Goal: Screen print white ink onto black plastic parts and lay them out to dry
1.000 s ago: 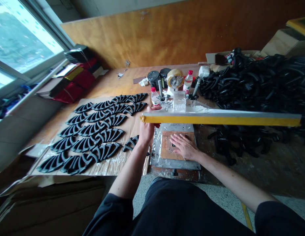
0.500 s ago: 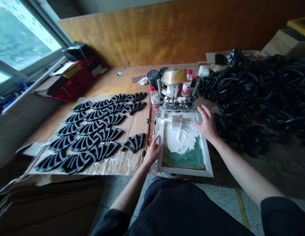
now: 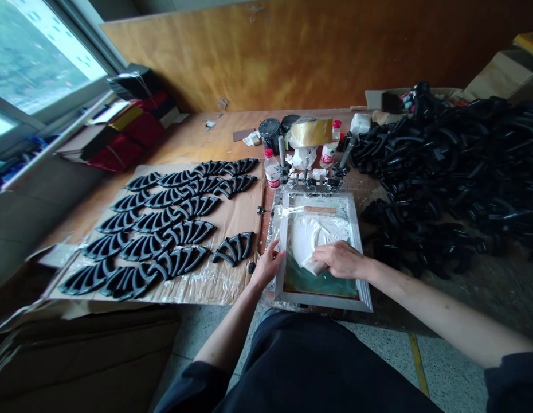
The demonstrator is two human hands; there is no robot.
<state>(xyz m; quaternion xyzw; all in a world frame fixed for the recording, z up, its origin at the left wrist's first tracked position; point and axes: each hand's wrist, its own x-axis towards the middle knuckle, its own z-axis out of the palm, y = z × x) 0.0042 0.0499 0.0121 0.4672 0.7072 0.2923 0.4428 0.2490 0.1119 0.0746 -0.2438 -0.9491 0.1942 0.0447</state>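
In front of me lies a screen-printing frame with a metal rim, its green mesh partly covered by thick white ink. My right hand is closed round a small pale scraper, pressed to the mesh at the lower edge of the ink. My left hand is at the frame's left rail, its thumb against the rim and its fingers curled beside it. A thin wooden strip lies across the upper part of the frame.
Rows of black curved ribbed parts lie on cardboard to the left. A large heap of black parts fills the right. Behind the frame stand clamp posts, two red-capped bottles, a tape roll and a dark tub.
My right hand, formerly spread at the frame's right rail, has taken hold of the scraper. The scraper has moved down the mesh towards me. My left hand stays at the left rail.
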